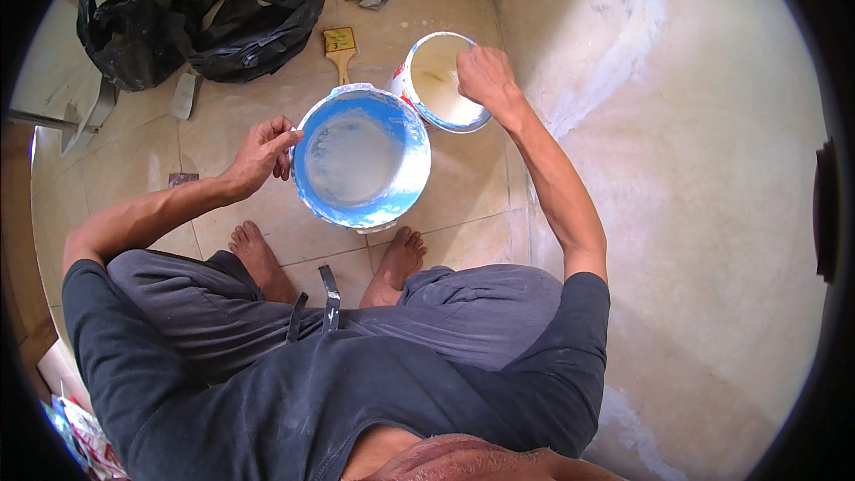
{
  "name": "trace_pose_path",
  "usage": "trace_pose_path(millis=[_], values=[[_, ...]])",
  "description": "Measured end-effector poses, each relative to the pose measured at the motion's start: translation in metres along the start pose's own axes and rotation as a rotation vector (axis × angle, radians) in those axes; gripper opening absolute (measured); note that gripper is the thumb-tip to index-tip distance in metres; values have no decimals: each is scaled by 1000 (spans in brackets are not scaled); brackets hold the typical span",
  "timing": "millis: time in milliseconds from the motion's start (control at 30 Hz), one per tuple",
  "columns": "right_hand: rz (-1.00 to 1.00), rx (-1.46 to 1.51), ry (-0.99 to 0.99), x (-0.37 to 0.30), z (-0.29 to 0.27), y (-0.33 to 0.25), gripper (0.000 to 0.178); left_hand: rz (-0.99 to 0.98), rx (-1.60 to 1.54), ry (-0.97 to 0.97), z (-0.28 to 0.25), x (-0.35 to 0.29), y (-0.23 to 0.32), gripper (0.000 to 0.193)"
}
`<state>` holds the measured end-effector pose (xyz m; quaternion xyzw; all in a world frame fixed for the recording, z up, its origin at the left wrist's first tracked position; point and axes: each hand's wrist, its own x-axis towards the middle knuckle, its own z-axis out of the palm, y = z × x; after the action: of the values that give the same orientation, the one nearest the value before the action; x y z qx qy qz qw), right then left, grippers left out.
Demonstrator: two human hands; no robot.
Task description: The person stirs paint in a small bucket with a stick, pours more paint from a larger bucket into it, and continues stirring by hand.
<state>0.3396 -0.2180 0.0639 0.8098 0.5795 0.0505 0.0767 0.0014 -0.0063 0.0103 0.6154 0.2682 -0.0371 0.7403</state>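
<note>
A bucket with a blue inside (pixel 411 160), its walls smeared white, stands on the tiles in front of my feet. The thumb and fingers of my left hand (pixel 264 153) pinch its left rim. Pale white residue coats its bottom. Just beyond it to the right, a smaller white bucket (pixel 405 80) leans slightly and holds a cream-white material. My right hand (pixel 486 78) is closed in a fist over that bucket's right rim. What those fingers grip, if anything, is hidden beneath the hand.
A flat paintbrush (pixel 341 62) with a wooden handle lies beyond the blue bucket. Black plastic bags (pixel 245 18) sit at the far left, near a scraper-like blade (pixel 184 95). A small brown block (pixel 183 179) lies left. A patched wall (pixel 677 169) rises at right.
</note>
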Motion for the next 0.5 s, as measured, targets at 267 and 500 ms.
trace_pose_path(millis=[267, 500], values=[[-26, 215, -237, 8, -7, 1, 13, 6, -8, -1, -1, 0, -3, 28], [-2, -23, 25, 0, 2, 4, 10, 4, -21, -3, -1, 1, -4, 26]])
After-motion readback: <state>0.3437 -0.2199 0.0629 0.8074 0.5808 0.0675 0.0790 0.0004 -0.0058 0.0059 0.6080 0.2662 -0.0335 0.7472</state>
